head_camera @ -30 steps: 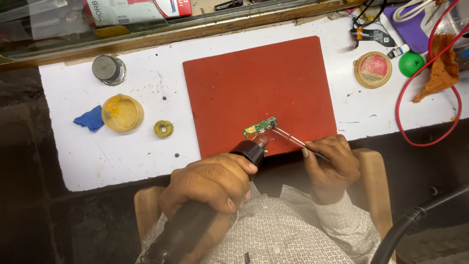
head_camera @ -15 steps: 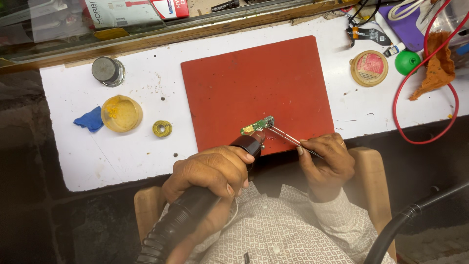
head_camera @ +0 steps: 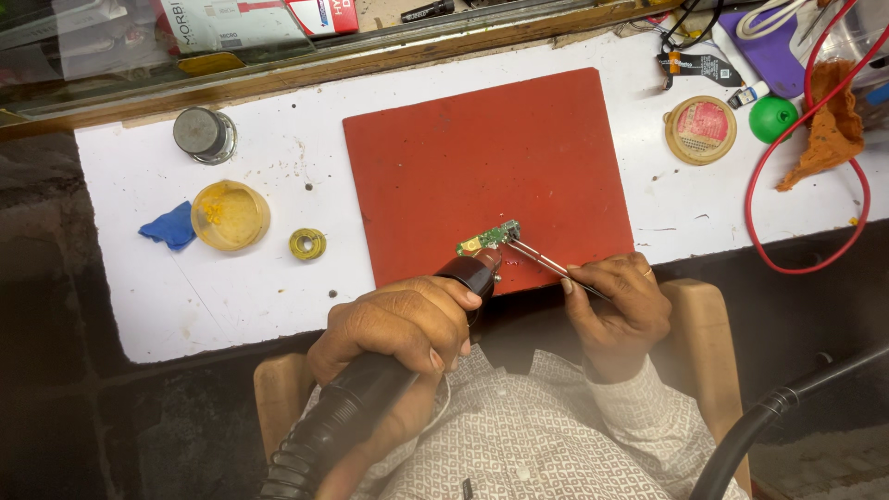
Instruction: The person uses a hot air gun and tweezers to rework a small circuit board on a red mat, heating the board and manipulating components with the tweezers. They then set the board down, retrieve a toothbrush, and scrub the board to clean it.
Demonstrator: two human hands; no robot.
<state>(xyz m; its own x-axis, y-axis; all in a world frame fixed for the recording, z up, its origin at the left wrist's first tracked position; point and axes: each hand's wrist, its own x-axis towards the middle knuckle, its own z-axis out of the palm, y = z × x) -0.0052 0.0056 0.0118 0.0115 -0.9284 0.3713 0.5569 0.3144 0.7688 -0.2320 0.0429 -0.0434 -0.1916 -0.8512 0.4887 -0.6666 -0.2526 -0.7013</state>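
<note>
Left hand (head_camera: pixel 398 324) clenched around black hot-air handle (head_camera: pixel 370 389); nozzle (head_camera: pixel 477 270) just beside the small green board (head_camera: pixel 488 237). Right hand (head_camera: pixel 616 301) pinches tweezers (head_camera: pixel 537 259), tips touching the board's right end. Board lies on red mat (head_camera: pixel 482 148), near its front edge. On the white bench (head_camera: pixel 231 296) left of the mat: yellow tub (head_camera: pixel 230 215), solder coil (head_camera: pixel 307 243), blue rag (head_camera: pixel 169 227), metal cap (head_camera: pixel 204 134). Red cable (head_camera: pixel 806 268) loops at right.

Electronics repair bench: circuit board (head_camera: pixel 488 238), solder coil (head_camera: pixel 307 243).
</note>
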